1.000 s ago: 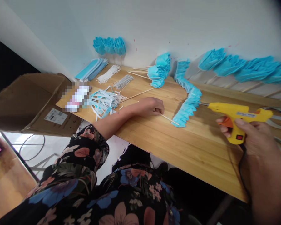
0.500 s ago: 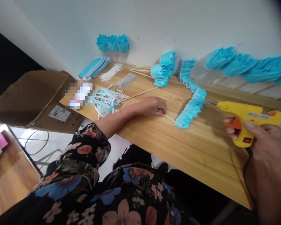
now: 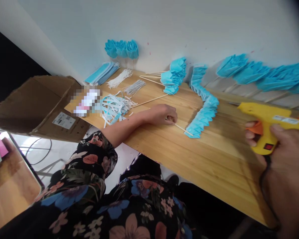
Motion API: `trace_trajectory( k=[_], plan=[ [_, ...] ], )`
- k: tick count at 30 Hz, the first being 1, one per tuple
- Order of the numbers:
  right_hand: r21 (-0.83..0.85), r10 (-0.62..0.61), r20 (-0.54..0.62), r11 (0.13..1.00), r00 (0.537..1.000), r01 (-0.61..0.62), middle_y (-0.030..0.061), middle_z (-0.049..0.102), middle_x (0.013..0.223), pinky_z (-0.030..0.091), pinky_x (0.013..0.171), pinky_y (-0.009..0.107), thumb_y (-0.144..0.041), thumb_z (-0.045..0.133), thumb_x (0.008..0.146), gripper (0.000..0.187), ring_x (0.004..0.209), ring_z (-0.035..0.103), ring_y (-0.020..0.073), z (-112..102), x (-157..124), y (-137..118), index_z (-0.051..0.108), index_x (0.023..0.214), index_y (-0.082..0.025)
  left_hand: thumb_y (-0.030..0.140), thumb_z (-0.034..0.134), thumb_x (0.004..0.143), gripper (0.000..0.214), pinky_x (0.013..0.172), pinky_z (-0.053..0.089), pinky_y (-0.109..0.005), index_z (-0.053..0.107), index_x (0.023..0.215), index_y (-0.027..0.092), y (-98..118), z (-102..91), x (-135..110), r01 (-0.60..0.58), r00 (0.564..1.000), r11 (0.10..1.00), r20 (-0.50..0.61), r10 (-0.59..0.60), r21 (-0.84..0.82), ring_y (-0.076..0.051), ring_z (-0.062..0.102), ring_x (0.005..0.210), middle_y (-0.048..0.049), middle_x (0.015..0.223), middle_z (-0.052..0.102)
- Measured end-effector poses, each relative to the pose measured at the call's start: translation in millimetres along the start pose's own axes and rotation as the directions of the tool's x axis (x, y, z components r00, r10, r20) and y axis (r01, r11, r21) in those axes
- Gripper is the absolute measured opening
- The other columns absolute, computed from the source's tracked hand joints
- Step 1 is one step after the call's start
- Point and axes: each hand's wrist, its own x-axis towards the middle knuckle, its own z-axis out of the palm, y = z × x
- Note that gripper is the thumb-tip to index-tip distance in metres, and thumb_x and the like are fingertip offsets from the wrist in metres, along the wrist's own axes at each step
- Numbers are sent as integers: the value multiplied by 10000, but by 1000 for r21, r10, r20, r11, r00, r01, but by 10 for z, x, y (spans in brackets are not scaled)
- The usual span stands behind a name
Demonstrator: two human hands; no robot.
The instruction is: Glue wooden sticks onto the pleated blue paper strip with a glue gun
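Note:
My left hand [image 3: 163, 114] rests on the wooden table, closed around a thin wooden stick [image 3: 181, 128]. The stick's tip lies on the near end of a long pleated strip of light blue material [image 3: 203, 111], which winds back toward the wall. At the right, my right hand [image 3: 286, 149] grips a yellow glue gun [image 3: 266, 119] by its handle, fingers at the orange trigger. The nozzle points left, above the table and apart from the strip.
Blue flowers on sticks [image 3: 174, 76] lie behind my left hand; more lean on the wall at left [image 3: 122, 49] and right [image 3: 264, 73]. Flat face masks [image 3: 102, 73], white cords [image 3: 120, 78], grey strips [image 3: 135, 87] and tangled trimmings [image 3: 116, 108] sit at left. A cardboard box [image 3: 57, 109] stands beyond.
The glue gun in my right hand has moved right, away from the pleated strip. My left hand still holds the stick on the strip's end.

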Motion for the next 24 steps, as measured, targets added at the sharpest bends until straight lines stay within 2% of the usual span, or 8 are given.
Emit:
trace_trajectory(
  k=[3, 6, 9, 14, 18, 24],
  plan=[
    [222, 142, -11, 966, 990, -136, 133, 697, 881, 399, 518, 388, -495, 778, 792, 225, 644, 544, 218, 68, -33, 25, 710, 830, -284, 145, 680, 937, 108, 776, 473, -283, 777, 901, 176, 6, -4, 2, 13, 1000, 1000, 3, -13, 3, -183, 674, 849, -90, 905, 741],
    [328, 209, 11, 923, 978, -201, 133, 707, 873, 391, 497, 366, -503, 868, 688, 294, 621, 523, 206, 85, -4, 61, 737, 797, -263, 158, 699, 934, 85, 781, 475, -286, 774, 900, 177, 7, -8, 2, 18, 1000, 1000, 6, -18, -2, -186, 670, 849, -89, 895, 737],
    [357, 221, 42, 908, 974, -222, 123, 710, 861, 385, 495, 358, -536, 878, 626, 364, 586, 505, 190, 61, 66, 145, 708, 767, -246, 168, 714, 930, 67, 780, 474, -288, 774, 902, 175, 5, -12, -3, 14, 1000, 1000, 4, -14, -10, -190, 672, 854, -92, 901, 737],
    [393, 220, 64, 891, 973, -228, 116, 718, 857, 399, 520, 367, -491, 861, 670, 330, 583, 527, 193, 18, 125, 282, 738, 838, -235, 157, 700, 929, 80, 771, 473, -290, 775, 905, 173, 9, -13, -16, -3, 1000, 999, -13, 2, -36, -190, 665, 842, -90, 894, 732],
    [435, 212, 42, 876, 976, -209, 112, 726, 794, 396, 461, 346, -540, 865, 584, 453, 523, 514, 189, 17, 170, 370, 769, 877, -209, 174, 697, 935, 83, 793, 478, -293, 777, 916, 167, 8, -7, -13, 7, 1000, 999, -4, -7, -34, -191, 664, 852, -93, 903, 734],
    [475, 201, 62, 856, 978, -206, 100, 749, 760, 410, 416, 298, -542, 899, 552, 485, 501, 542, 170, 77, 149, 318, 760, 850, -185, 213, 682, 962, 122, 799, 483, -304, 785, 935, 152, -4, -15, -25, -28, 1000, 999, -8, 28, -36, -202, 673, 860, -113, 912, 747]
  ],
)
